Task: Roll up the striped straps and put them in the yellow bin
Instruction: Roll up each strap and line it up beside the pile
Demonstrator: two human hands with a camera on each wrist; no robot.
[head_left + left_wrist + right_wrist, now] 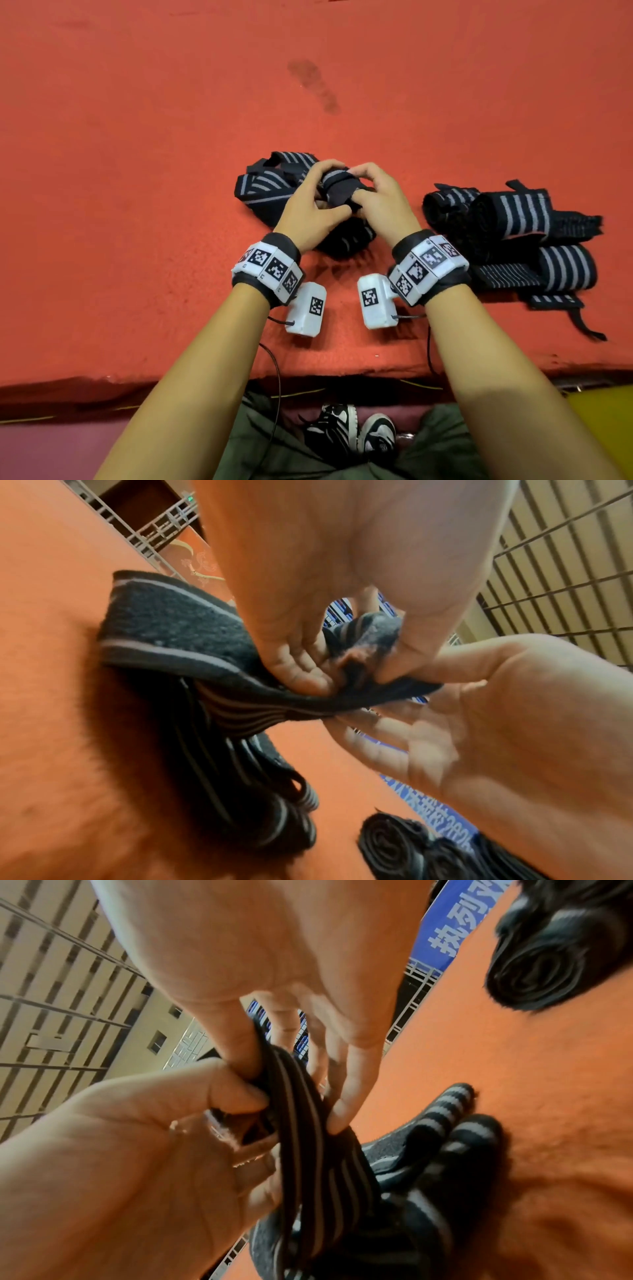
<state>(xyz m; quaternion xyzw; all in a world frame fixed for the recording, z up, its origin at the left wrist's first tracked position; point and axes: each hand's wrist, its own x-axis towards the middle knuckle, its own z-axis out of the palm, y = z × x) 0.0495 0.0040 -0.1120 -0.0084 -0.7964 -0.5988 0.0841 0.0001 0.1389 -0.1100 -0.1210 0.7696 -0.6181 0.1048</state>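
Both hands hold one black strap with grey stripes (337,188) above the red felt table, its end partly wound into a small roll. My left hand (320,193) grips the roll from the left, thumb and fingers pinching it (349,669). On the other side, my right hand (364,192) curls round it, thumb and fingertips on the striped band (294,1093). The strap's loose length trails down to a heap of unrolled straps (270,185) under the hands. A yellow bin corner (606,421) shows below the table's near edge at the right.
Several rolled striped straps (507,219) lie bunched on the table to the right of my hands, one (541,980) showing its spiral end. The red table (171,137) stretches far and left. My legs and shoes (349,431) stand below its near edge.
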